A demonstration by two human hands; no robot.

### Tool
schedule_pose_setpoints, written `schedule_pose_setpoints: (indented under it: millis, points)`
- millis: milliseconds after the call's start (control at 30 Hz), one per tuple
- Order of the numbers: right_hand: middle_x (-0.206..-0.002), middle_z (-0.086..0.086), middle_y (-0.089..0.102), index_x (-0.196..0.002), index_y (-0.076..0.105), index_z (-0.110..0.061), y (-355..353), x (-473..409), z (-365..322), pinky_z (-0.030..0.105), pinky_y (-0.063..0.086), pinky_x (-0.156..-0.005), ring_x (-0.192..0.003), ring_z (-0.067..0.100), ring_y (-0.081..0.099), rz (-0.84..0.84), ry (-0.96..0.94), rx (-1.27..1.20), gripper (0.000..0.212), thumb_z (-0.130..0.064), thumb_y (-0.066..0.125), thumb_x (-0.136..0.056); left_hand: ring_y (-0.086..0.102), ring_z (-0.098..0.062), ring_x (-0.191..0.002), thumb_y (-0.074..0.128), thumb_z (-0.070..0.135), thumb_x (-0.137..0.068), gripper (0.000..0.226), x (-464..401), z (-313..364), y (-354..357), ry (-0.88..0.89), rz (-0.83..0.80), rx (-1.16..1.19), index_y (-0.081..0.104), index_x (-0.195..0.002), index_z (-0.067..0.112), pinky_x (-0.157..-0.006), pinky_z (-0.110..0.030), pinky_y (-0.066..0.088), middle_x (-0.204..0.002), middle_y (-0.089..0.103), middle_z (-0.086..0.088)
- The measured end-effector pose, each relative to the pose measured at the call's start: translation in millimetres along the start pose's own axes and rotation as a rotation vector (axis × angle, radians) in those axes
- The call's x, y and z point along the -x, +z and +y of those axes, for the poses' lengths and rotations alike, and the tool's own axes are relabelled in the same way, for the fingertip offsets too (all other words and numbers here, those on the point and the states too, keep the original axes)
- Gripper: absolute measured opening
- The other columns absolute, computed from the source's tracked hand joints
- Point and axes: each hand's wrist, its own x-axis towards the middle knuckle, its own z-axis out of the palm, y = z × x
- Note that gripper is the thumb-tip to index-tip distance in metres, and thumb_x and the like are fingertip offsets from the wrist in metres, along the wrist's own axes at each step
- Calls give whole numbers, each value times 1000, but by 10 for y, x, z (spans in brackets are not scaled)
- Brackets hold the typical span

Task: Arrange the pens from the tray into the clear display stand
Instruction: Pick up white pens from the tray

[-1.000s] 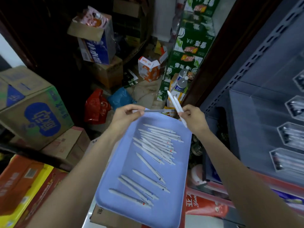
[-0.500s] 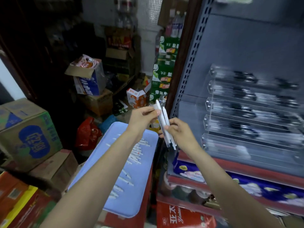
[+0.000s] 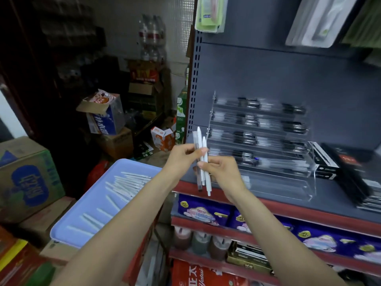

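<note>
Head view. Left hand (image 3: pixel 181 156): fingers and thumb pinched on the upper part of a small bunch of white pens (image 3: pixel 203 162), held upright in front of the shelf edge. Right hand (image 3: pixel 223 172): fingers curled round the same bunch lower down, pen ends protruding below it. Clear display stand (image 3: pixel 268 145): tiered, on the grey shelf (image 3: pixel 340 205), just right of the hands; dark pens lie in its upper rows, contents blurred. Blue tray (image 3: pixel 90 205): lower left, on cartons, carrying many loose white pens (image 3: pixel 125 182), some bunched, some scattered. Cardboard boxes (image 3: pixel 26 172): stacked at left.
</note>
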Motion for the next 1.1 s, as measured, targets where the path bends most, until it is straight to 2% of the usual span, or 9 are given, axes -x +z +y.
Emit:
schedule_pose_setpoints:
  millis: [133,200,333,433,600,700,833,967,1100]
  points:
    - [-68,24,64,-75,73,-3,-237,69,9,49,56,-78,-64,29,61,28,11,125,26,-27,68,-83,61,-11,-72,61,20,-89,21,68,118,203,1,-33,5,67,-69,23,-82,-31,53,-65,65,6]
    - [-70,25,63,-74,74,-7,-356,107,-20,43,51,-71,-60,32,51,22,-10,208,30,-33,65,-85,66,-24,-83,60,20,-89,17,87,158,270,20,-22,-12,69,-76,13,-84,-36,54,-83,70,-13]
    - [-68,19,58,-76,69,-1,-615,148,-55,30,42,-57,-58,25,46,67,-17,202,33,-30,61,-88,69,-22,-85,56,20,-92,18,74,169,294,71,7,-106,68,-91,6,-80,-34,54,-89,71,-12]
    - [-81,12,70,-88,68,-11,-749,149,-55,15,41,-48,-59,9,58,116,11,32,11,-15,58,-91,66,-14,-71,55,25,-93,20,32,129,260,166,-61,-379,60,-75,22,-74,-31,52,-73,68,-1]
    - [-77,7,71,-88,60,-9,-790,140,-76,16,50,-55,-59,10,65,147,19,-240,8,-6,54,-92,41,-10,-58,48,28,-96,30,14,120,298,337,-164,-742,40,-68,20,-59,-32,27,-63,45,0]
    - [-74,6,69,-84,61,-4,-774,154,-118,16,51,-56,-61,9,66,146,24,-453,14,-8,51,-94,36,-10,-58,51,27,-95,31,-16,155,311,363,-191,-724,39,-67,21,-55,-28,23,-61,35,5]
    - [-77,7,69,-88,63,1,-793,152,-113,15,55,-66,-67,12,67,141,34,-600,14,-5,52,-93,36,-10,-52,58,30,-90,23,-44,105,334,277,-213,-633,54,-71,20,-53,-27,26,-54,41,7]
    - [-77,4,69,-86,62,-9,-914,154,-64,18,55,-62,-68,14,69,178,39,-503,8,-5,56,-90,40,-3,-46,59,29,-90,20,-62,83,264,269,-214,-589,61,-71,22,-49,-17,26,-48,53,16]
    - [-84,11,68,-89,65,-1,-1125,171,23,16,56,-72,-73,14,71,159,57,-392,7,2,59,-86,38,-4,-47,58,29,-90,28,-119,33,196,255,-171,-629,67,-79,5,-48,-18,26,-46,48,9]
